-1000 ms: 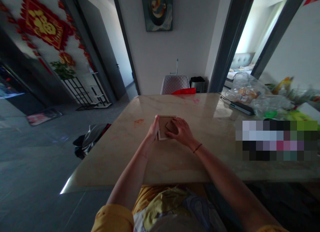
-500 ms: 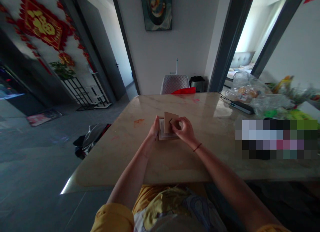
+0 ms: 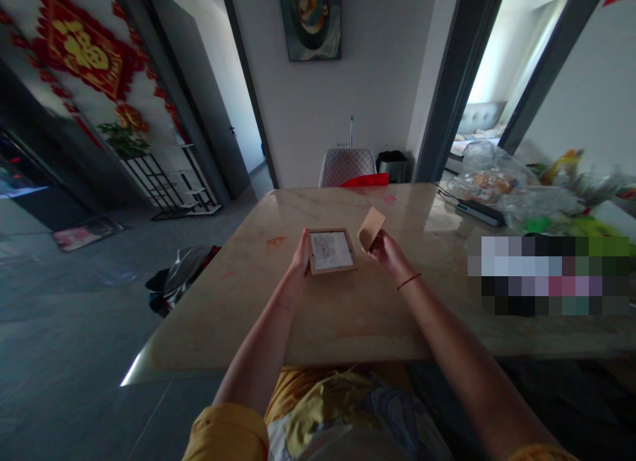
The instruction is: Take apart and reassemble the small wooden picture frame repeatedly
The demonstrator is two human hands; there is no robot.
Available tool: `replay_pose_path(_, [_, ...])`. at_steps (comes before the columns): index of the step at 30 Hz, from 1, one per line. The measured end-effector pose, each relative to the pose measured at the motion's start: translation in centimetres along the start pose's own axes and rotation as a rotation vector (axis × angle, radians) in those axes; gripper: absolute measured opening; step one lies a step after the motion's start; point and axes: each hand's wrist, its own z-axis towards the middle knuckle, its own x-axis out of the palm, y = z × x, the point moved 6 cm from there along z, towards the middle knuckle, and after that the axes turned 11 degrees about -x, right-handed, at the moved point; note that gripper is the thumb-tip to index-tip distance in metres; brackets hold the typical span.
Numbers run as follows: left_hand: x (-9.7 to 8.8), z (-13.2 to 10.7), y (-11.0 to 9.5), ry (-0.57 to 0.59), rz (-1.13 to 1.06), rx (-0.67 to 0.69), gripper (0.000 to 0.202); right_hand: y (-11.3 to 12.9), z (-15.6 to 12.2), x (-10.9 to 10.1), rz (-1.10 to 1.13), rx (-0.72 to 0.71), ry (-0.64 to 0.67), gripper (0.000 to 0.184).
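A small picture frame (image 3: 356,267) with a wooden rim lies over the table's middle, and a pale sheet with faint markings (image 3: 332,250) shows inside it. My left hand (image 3: 301,254) grips the frame by its left side. To the right and slightly higher, my right hand (image 3: 386,252) holds a brown backing board (image 3: 372,226) by its lower edge. The board is tilted and stands apart from the frame. The fingertips of my right hand are partly hidden behind the board.
The marble-patterned table (image 3: 218,335) carries a dark elongated device (image 3: 481,213) with a cable, clear plastic bags (image 3: 539,203) and a blurred-out patch at the right. Beyond the far edge stands a quilted chair (image 3: 348,166) with a red item (image 3: 368,180) before it. A dark bag (image 3: 183,272) is left of the table.
The backing board has come away from over the frame, moving up and right in my right hand. The frame's inside is now uncovered. My left hand keeps its hold, shifted slightly left.
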Motion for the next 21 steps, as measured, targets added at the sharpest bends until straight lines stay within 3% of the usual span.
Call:
replay_pose_path(3, [-0.1,-0.1,-0.2,-0.003,0.005,0.007,0.062,-0.7,0.3,-0.1,-0.043,0.053,0.054,0.026])
replay_pose_path(10, [-0.1,0.0,-0.3,0.009,-0.015,0.011,0.062,-1.4,0.4,-1.0,0.012,0.09,-0.059,0.02])
replay_pose_path(16, [-0.1,0.0,-0.3,0.018,-0.006,0.015,0.061,-1.8,1.1,-1.4,-0.073,0.088,-0.031,0.022])
replay_pose_path(21, [-0.2,0.3,-0.2,0.028,0.0,0.011,0.063,-1.2,1.0,-2.0,-0.057,0.116,-0.178,0.036])
